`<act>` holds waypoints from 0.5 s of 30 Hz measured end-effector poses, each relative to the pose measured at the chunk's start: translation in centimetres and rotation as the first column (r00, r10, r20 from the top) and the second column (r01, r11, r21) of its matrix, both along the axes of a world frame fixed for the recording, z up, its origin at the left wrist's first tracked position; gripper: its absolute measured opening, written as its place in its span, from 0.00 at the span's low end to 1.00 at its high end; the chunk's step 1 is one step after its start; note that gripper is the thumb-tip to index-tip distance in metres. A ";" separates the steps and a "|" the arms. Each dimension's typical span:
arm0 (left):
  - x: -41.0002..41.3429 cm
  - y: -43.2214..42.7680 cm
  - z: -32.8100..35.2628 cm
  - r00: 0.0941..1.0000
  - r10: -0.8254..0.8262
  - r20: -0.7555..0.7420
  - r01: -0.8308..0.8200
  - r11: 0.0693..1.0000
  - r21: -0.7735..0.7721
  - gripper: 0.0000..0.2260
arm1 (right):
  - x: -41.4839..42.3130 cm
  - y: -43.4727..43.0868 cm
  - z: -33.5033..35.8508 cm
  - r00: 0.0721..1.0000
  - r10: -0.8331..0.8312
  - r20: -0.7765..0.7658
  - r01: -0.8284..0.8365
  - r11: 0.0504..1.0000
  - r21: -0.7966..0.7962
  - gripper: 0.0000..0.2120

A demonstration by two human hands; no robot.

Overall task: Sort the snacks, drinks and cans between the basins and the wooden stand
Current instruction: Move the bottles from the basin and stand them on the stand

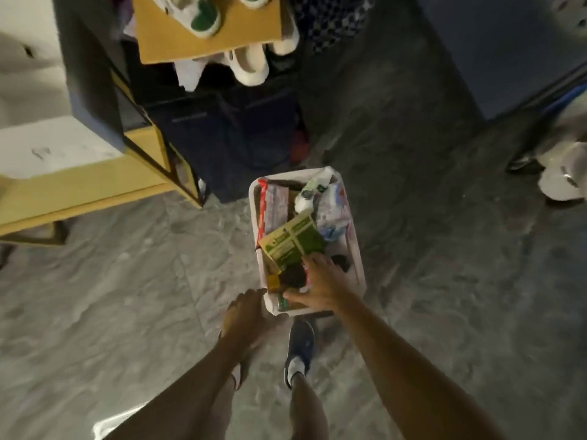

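reaching down over the white basin [357, 249] on the floor, we are at the picking step: choosing something out of the heap before it goes to its sorted place. the basin sits on the grey floor [127, 281] just ahead of our feet, its near end almost touching the dark shoe [300, 341]. it is packed: a green carton [293, 241] lies tilted across the middle, a red-edged packet [270, 206] runs along the left wall, and clear-wrapped bottles or bags [332, 211] crowd the far right corner; the blur keeps us from naming them more closely.

our right hand [319, 279] is inside the near end of the basin, fingers spread and curled down over the dark things under the carton's near corner. whether its grip has closed on anything we cannot tell, since the palm hides what lies beneath. a small green can [282, 302] shows by the thumb. our left hand [244, 312] rests at the near left corner of the rim, grip loose, seemingly steadying the basin.

the wooden stand [79, 185] is off to the far left, well apart from the basin.

next, we judge, the right hand must close on one item, lift it clear without dragging the carton, and carry it left.
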State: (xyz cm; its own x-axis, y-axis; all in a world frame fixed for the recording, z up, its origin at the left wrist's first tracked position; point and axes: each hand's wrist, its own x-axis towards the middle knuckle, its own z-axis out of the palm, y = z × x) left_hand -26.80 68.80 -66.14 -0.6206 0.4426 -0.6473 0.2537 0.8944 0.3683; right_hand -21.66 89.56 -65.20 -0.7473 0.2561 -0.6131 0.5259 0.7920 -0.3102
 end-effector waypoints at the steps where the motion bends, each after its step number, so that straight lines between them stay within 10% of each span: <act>1: 0.6 0.0 -1.0 1.000 0.004 0.023 -0.004 1.000 0.014 0.36 | -0.1 0.1 -1.3 0.999 0.054 0.003 -0.054 0.999 -0.006 0.49; 6: 2.6 0.3 -6.1 1.000 0.023 0.011 -0.023 1.000 0.015 0.38 | -0.3 0.9 -5.8 0.959 0.280 0.037 -0.282 0.957 0.064 0.43; 15: 1.6 1.3 -5.0 0.997 0.071 -0.012 -0.070 0.994 0.085 0.25 | 0.9 2.2 -5.6 0.984 0.120 -0.132 -0.120 0.993 0.011 0.38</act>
State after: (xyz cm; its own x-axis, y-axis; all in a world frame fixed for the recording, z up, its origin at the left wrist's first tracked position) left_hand -25.24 70.11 -71.11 -0.6614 0.4499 -0.6001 0.1970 0.8762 0.4398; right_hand -20.74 91.72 -70.83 -0.8474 0.1614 -0.5059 0.3814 0.8479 -0.3683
